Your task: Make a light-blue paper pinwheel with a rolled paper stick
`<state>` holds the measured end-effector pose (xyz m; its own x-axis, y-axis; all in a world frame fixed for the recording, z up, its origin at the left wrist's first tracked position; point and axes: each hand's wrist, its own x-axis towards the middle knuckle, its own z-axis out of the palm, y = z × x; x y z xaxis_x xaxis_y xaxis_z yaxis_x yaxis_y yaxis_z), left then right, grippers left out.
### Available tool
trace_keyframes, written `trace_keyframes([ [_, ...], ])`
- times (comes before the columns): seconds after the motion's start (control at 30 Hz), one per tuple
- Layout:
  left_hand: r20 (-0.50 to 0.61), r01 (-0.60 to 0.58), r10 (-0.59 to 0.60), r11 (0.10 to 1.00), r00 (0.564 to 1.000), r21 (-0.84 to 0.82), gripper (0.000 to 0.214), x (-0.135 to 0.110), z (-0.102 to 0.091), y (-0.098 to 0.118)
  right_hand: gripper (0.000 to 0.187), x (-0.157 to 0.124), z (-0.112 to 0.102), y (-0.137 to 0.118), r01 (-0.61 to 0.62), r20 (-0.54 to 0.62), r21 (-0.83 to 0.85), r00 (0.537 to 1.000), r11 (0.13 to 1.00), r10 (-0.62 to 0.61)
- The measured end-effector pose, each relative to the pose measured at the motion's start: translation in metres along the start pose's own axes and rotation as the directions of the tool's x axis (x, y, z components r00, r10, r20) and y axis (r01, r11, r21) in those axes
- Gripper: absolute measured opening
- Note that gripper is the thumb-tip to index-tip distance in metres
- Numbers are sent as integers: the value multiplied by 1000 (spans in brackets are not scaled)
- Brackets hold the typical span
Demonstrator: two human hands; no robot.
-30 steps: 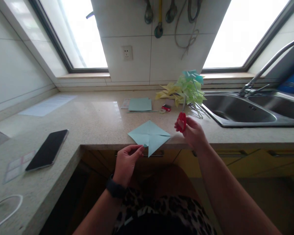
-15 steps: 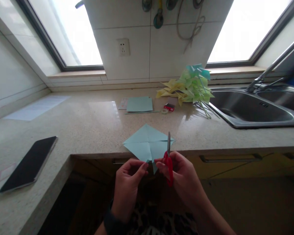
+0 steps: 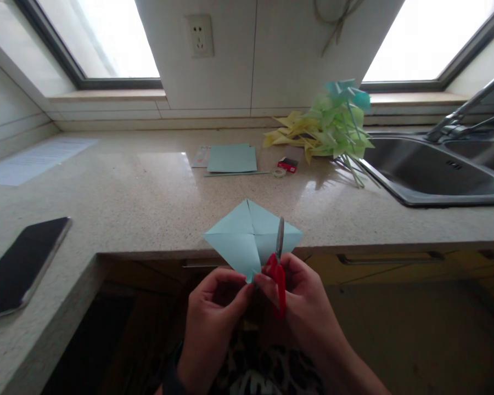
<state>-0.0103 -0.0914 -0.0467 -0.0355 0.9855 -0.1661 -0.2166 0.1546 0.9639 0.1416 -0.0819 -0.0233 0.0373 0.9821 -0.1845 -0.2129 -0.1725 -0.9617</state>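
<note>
My left hand (image 3: 211, 307) is pinching the blue paper (image 3: 233, 244); my right hand (image 3: 303, 299) is holding red scissors (image 3: 280, 282) by its near tip

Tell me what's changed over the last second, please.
The right hand, carrying the red scissors, has moved left and closer to the body, from beside the pale blue paper to its near corner, where its fingertips now meet the left hand's. The view has also tipped downward. The left hand still pinches that corner; the scissors stay held. The phone and pinwheels haven't visibly moved.
</note>
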Motion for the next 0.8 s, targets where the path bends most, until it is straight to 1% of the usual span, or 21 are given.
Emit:
trace_keyframes([
  [0.07,-5,-7,7,999,1000,-54,37,0,2,0,37,1,0,0,-4,-6,9,1000,1000,4],
  [0.13,14,8,-6,996,1000,-89,42,0,3,1,37,2,0,0,-25,-4,24,1000,999,25],
  [0.27,143,121,-111,991,983,-62,32,2,4,3,37,4,-2,1,-68,5,87,998,994,68],
  [0.33,182,158,-149,987,972,-37,31,4,3,4,37,5,-3,0,-74,1,99,997,992,74],
  [0.6,180,157,-157,987,971,13,29,7,5,10,30,6,-5,-7,-50,-5,102,999,994,51],
  [0.8,229,204,-201,979,952,14,27,7,9,19,28,3,-5,-8,-53,-27,118,998,992,56],
])
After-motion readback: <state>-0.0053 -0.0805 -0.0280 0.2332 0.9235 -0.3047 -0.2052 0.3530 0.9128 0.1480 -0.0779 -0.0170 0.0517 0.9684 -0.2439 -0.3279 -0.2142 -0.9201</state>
